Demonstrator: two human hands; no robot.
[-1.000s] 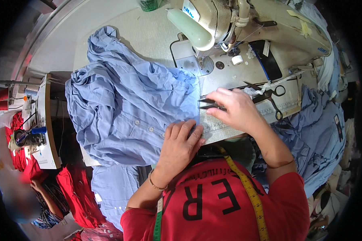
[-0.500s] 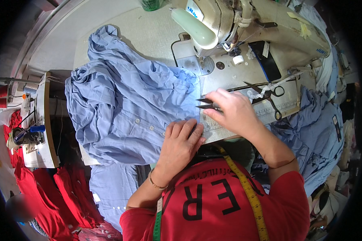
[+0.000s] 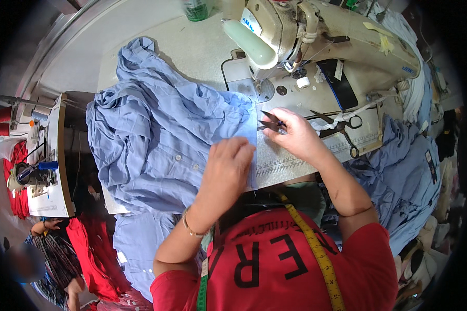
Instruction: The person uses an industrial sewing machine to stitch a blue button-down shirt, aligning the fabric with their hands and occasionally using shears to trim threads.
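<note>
- The pale bench (image 3: 207, 54) runs beneath everything; a ruler strip (image 3: 301, 164) lies along its near edge.
- A light blue shirt (image 3: 150, 132) spreads in loose folds over the left part of the bench, its right edge near the machine's needle area.
- The cream sewing machine (image 3: 371, 52) stands at the far right of the bench.
- The left hand (image 3: 229, 165) is over the shirt's right edge, fingers curled — whether it pinches cloth, I cannot tell.
- The right hand (image 3: 294, 132) grasps black snips, just right of that edge.
- Large dark scissors (image 3: 341, 126) lie behind the right hand, crossing a twisted white strip (image 3: 368, 107).
- A dark phone (image 3: 341, 88) rests below the machine's arm.
- The black snips (image 3: 270, 123) point leftward at the shirt — blades apart.
- Two pale buttons (image 3: 178, 157) show on the shirt's front.
</note>
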